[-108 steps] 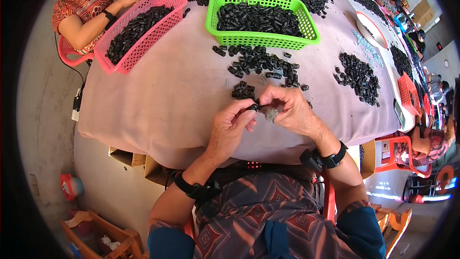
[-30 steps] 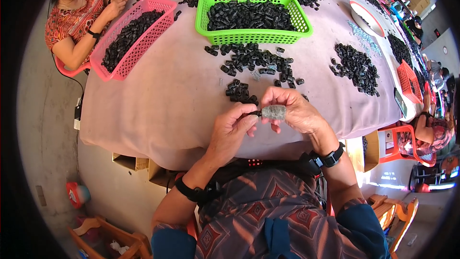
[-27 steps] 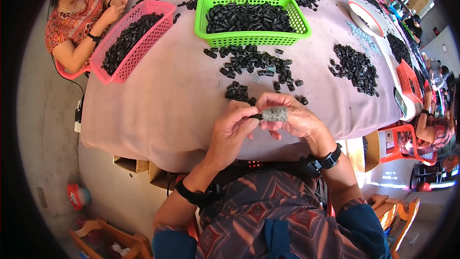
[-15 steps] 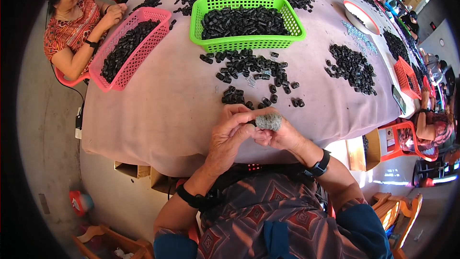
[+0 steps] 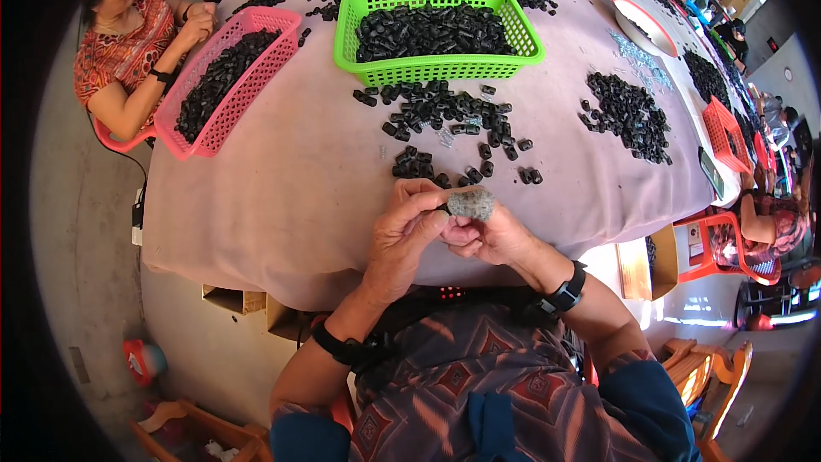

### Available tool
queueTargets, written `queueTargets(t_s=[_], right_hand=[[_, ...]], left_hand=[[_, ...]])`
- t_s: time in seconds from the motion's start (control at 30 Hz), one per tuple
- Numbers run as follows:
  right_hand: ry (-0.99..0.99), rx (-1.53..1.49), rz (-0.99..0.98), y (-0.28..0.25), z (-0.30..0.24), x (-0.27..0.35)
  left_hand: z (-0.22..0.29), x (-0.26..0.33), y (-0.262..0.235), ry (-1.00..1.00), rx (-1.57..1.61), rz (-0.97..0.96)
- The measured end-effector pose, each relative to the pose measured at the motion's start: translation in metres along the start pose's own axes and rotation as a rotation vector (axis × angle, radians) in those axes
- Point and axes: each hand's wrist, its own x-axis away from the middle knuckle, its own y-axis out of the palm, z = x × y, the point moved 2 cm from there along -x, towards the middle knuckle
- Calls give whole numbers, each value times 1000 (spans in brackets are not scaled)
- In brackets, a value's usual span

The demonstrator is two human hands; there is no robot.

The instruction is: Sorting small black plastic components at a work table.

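Note:
My hands meet over the near edge of the cloth-covered table. Between the thumb and fingers of my left hand (image 5: 405, 231) is a small black plastic piece (image 5: 442, 207), mostly hidden by the fingertips. My right hand (image 5: 483, 227) presses against the same piece, its fingers curled closed. A grey fuzzy wrap (image 5: 470, 203) covers the right thumb. Just beyond the fingertips lies a loose group of short black plastic barrels (image 5: 445, 111) with holes, looking like cord locks. Among them are small metal springs (image 5: 445, 138).
A green basket (image 5: 440, 71) of black pieces stands ahead, a pink basket (image 5: 192, 141) at left. Further right are a black pile (image 5: 629, 120), scattered springs (image 5: 641, 60), a white bowl (image 5: 643, 26) and a phone (image 5: 711, 173). Another person (image 5: 128, 51) sits at left.
My hands have shifted slightly up and to the left in the picture, still pinched together on the black piece. The whole view has moved a little; the baskets and piles keep their places.

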Motion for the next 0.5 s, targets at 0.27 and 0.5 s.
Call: queueTargets(t_s=[0.27,0.5], right_hand=[[138,-29,-10,-15,4,-1],[205,-73,-198,-16,6,-3]], left_hand=[[2,-1,4,-40,101,47],[4,1,7,-54,68,38]])
